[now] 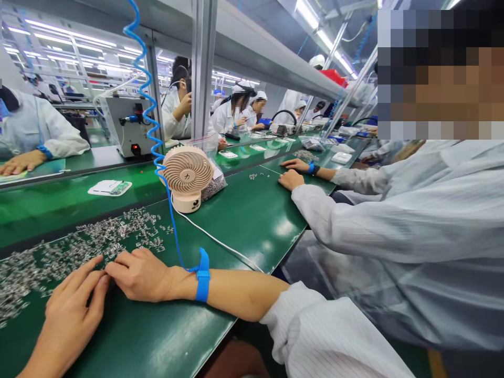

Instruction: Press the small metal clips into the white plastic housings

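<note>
Many small metal parts (pixel 90 239) lie spread over the green table (pixel 157 331) at the left. My left hand (pixel 76 304) is at the near edge of the spread, thumb and index fingertips close together; whatever lies between them is too small to make out. Beside it, my right hand (pixel 139 275) is closed, its fingertips meeting near the left fingertips, and any part in them is hidden. A blue wrist strap (pixel 202 278) with a coiled blue cord (pixel 148 94) is round my right wrist.
A beige fan (pixel 188 176) with a white cable stands beyond my right hand, in front of a bag of parts (pixel 216 184). A white tray (pixel 109 188) lies on the green belt. At the right, a person's hands (pixel 293 178) rest on the table. A metal post (pixel 202 68) rises behind.
</note>
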`<action>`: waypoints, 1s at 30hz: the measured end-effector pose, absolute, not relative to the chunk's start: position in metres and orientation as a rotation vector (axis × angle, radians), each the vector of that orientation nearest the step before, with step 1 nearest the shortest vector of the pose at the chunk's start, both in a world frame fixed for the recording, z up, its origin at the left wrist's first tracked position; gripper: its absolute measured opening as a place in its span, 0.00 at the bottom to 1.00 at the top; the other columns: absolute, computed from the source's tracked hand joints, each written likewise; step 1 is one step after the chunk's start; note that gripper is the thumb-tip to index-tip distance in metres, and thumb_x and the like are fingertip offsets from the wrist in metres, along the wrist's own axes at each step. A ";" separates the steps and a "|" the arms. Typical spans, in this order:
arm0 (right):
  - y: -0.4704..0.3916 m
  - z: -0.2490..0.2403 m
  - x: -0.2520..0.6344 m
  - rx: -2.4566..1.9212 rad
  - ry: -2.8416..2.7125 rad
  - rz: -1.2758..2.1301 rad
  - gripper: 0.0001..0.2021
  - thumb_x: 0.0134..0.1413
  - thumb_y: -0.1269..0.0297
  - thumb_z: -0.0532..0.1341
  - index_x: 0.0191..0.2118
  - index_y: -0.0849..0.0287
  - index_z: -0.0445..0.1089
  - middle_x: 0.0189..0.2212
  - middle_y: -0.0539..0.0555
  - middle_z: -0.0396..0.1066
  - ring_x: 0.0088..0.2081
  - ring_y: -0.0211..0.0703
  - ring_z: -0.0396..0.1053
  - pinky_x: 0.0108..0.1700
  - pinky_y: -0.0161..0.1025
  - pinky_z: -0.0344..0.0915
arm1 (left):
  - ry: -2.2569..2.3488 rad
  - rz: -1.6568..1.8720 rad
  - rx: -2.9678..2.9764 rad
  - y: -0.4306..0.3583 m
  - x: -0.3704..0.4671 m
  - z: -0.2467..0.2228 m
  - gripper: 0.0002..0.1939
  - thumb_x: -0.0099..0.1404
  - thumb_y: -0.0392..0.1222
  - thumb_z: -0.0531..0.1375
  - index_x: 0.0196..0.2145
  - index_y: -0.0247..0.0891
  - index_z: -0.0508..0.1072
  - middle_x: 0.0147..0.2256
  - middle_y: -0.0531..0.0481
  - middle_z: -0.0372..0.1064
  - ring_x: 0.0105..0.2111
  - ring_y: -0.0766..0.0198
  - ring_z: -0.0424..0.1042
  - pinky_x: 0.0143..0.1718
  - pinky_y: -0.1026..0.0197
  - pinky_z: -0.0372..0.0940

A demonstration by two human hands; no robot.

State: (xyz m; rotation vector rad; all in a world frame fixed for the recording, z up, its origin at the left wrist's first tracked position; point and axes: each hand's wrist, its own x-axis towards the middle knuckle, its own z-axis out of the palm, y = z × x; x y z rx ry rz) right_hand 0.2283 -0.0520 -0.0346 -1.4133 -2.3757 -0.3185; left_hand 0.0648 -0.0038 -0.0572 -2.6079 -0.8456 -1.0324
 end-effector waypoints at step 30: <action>-0.053 -0.031 0.230 -1.483 -2.407 -0.170 0.12 0.59 0.68 0.47 0.40 0.63 0.65 0.37 0.56 0.68 0.38 0.46 0.67 0.38 0.42 0.62 | -0.863 -1.032 -2.548 -0.015 0.074 -0.047 0.16 0.66 0.48 0.46 0.36 0.35 0.68 0.42 0.36 0.70 0.39 0.50 0.72 0.39 0.52 0.65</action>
